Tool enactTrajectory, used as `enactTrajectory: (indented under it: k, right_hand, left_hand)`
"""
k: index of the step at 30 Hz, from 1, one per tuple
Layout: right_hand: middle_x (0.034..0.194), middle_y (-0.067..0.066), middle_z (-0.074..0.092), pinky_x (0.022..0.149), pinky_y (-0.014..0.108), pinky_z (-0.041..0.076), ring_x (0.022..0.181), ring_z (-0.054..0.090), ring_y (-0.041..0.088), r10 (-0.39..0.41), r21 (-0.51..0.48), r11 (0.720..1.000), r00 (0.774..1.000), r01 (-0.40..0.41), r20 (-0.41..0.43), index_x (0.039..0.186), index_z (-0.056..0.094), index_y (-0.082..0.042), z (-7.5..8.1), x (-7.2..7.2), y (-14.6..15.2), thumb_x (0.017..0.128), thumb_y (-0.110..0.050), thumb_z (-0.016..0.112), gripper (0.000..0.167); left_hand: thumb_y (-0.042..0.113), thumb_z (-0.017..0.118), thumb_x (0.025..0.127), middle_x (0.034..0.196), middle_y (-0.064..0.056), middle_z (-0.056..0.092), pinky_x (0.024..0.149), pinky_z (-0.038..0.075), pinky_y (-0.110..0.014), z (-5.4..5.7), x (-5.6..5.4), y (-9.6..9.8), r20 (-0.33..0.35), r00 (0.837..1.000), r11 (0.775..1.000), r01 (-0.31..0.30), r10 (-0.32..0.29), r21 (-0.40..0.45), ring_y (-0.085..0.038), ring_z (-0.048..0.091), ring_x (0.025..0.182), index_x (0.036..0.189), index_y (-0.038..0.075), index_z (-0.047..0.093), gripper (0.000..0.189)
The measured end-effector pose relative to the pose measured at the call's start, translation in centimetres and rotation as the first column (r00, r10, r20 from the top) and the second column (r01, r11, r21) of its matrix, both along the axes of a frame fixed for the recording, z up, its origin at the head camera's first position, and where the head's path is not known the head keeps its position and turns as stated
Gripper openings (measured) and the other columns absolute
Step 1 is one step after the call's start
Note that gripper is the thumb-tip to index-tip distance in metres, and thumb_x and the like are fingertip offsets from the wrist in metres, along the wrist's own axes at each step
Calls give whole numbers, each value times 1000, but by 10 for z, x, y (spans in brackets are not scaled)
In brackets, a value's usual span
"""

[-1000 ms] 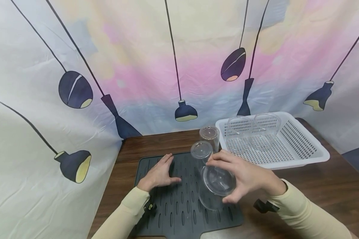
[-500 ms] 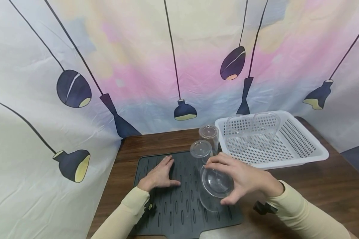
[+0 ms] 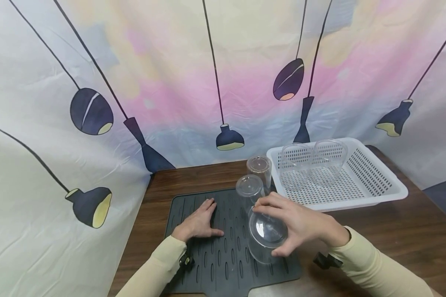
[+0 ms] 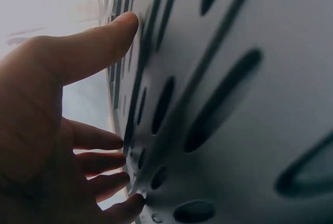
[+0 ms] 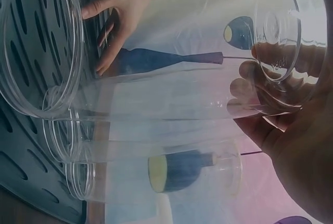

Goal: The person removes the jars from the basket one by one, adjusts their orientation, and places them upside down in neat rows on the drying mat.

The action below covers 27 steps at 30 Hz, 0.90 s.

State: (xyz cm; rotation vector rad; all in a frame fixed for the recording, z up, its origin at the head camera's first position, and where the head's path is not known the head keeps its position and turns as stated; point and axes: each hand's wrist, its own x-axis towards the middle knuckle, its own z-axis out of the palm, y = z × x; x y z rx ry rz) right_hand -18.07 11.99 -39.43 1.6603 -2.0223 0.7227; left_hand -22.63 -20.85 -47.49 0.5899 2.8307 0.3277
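My right hand (image 3: 293, 220) grips a clear plastic cup (image 3: 262, 252) near its base, which faces up. The cup stands mouth down, its rim right at the dark grey ridged mat (image 3: 223, 264). In the right wrist view, fingers and thumb curl round the base of this cup (image 5: 171, 91). My left hand (image 3: 198, 222) lies over the left part of the mat, thumb spread from the fingers and nothing held. Its fingertips reach the mat surface in the left wrist view, where the hand (image 4: 47, 104) shows from the side. Behind the gripped cup stands another upturned clear cup (image 3: 250, 187).
A third upturned clear cup (image 3: 259, 166) stands farther back, close beside a white perforated basket (image 3: 388, 185). Inside the basket are two clear cups, one of them (image 3: 328, 159) toward the back. The brown wooden table (image 3: 405, 247) meets a patterned cloth (image 3: 193, 103) behind.
My right hand has shifted slightly left and down, bringing the cup lower toward the mat. The left hand has drawn back a little toward me.
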Motion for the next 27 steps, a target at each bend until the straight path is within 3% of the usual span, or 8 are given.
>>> enactTrajectory:
  k: [27]
  right_hand:
    - [128, 4, 55, 84, 26, 50, 108, 49, 12, -77, 32, 997, 997, 77, 7, 130, 59, -3, -11, -1, 0, 63, -63, 80, 93]
  left_hand:
    - [58, 76, 76, 160, -15, 23, 113, 32, -52, -3, 2, -1, 3, 1000, 1000, 2, -2, 11, -33, 22, 148, 152, 3, 31, 104]
